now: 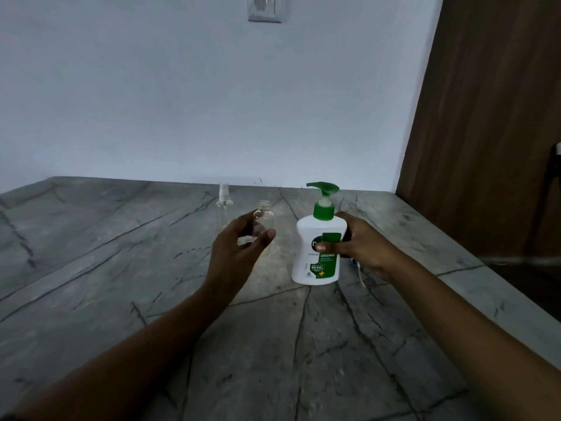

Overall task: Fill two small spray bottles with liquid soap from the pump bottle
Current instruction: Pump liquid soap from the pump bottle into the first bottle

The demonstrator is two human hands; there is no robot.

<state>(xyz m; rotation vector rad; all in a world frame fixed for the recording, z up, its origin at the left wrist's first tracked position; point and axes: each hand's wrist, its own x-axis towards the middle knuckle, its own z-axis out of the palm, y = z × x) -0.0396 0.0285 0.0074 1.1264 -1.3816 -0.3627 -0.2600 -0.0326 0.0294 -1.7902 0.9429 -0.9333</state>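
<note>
Right hand (358, 244) clamped round pump bottle (315, 262); left hand (236, 247) spread loose by uncapped spray bottle (264, 217). Capped spray bottle (224, 208) just behind, mid-frame.

"What did you have hold of?"

"Your right hand (359, 244) gripped the white pump bottle (317, 247), thumb across its green label. The bottle was upright."

"And the other?"

"Your left hand (235, 250) curved round the uncapped spray bottle (264, 214). I couldn't tell whether it touched. The capped spray bottle (224, 208) stood just behind on the grey veined table (121, 238), to the left."
</note>
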